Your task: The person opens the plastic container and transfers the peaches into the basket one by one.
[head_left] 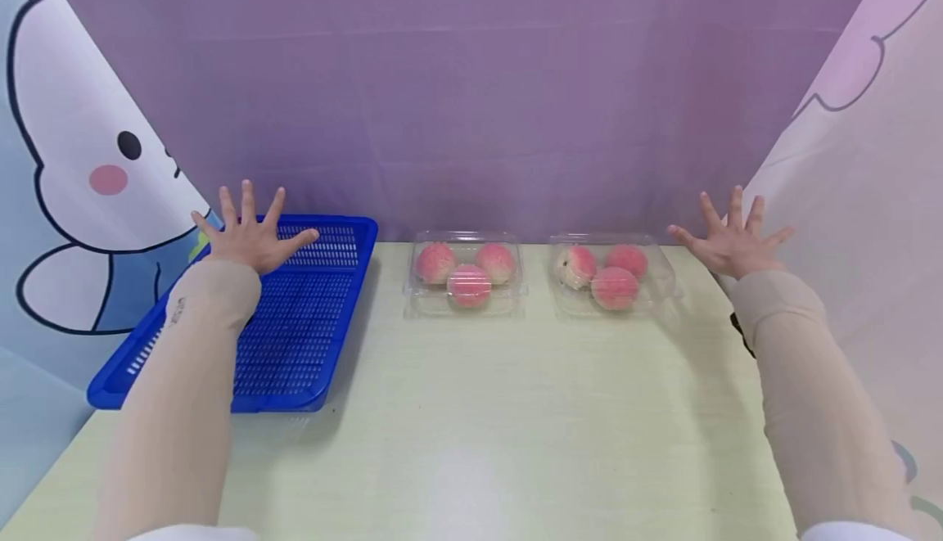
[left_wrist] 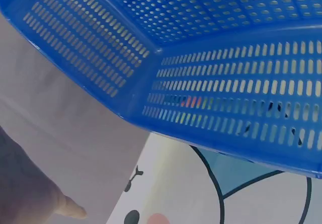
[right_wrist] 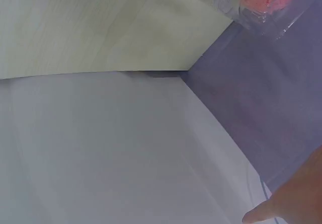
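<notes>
Furthest left, the blue basket (head_left: 295,328) sits on the worktop (head_left: 471,410), probably put to one side so it blocks neither box; the left hand (head_left: 250,242) is raised by its far corner, fingers spread and gripping nothing. Next, at the back, a clear box (head_left: 504,299) carries three pink fruits (head_left: 469,286), likely contained so they cannot roll. Just right, a second clear box (head_left: 663,279) holds three more, presumably lined up for even reach. At far right, the right hand (head_left: 737,246) hangs near that box, fingers likewise fanned, holding nothing
</notes>
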Demonstrator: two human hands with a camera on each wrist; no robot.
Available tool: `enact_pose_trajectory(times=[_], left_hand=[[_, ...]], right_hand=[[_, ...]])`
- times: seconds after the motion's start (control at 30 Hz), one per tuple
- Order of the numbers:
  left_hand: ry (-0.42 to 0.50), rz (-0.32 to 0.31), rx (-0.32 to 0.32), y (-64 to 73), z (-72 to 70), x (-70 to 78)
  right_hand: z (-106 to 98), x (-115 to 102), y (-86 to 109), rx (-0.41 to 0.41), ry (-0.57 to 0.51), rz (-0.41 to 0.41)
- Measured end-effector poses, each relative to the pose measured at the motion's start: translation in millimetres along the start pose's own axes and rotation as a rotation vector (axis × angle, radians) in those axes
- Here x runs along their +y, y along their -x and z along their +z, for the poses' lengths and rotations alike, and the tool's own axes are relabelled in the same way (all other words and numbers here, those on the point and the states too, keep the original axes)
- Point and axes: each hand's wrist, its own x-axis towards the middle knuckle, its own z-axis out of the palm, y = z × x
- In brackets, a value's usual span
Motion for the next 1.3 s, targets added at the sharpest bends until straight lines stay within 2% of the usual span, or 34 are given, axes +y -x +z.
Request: enact_pose_trajectory(times=[0.13,0.23,0.4,0.5,0.6,0.77,0.9,1.0,1.1,1.2,1.3], left_hand=[[0.063,0.019,-0.024,2.1,-6.6,5.3],[0.095,0.055,-0.036,6.0,-15.5,15.0],[0.041,0.13,-0.021,22.5,-30.1,41.0],[-0.012,0.176,0.008,41.5,-35.9,59.9],[-0.068,0.232,0.033,66.2,-39.9,80.0],[-0.112,0.315,0.086,109.7,-41.6,109.6],[-0.018,0.341,0.139,138.0,-33.6,125.4],[0.078,0.366,0.205,153.4,-20.4,132.9],[0.165,0.412,0.306,163.2,-2.5,136.8],[0.231,0.448,0.403,169.7,16.5,139.4],[0.288,0.459,0.451,174.5,33.5,142.9]], right_hand=[[-2,-6,-1.6,0.016,0.022,-0.028],[-4,-16,-2.4,0.028,0.033,-0.069],[-9,-41,3.3,0.079,0.047,-0.17],[-9,-56,12.6,0.101,0.038,-0.229],[-6,-69,27.1,0.124,0.009,-0.278],[2,-82,52.1,0.219,-0.088,-0.339],[13,-89,68.2,0.271,-0.2,-0.37],[28,-94,79.4,0.291,-0.32,-0.39],[46,-98,91.4,0.288,-0.442,-0.386],[67,-104,102.9,0.256,-0.49,-0.342],[86,-111,109.4,0.192,-0.534,-0.324]])
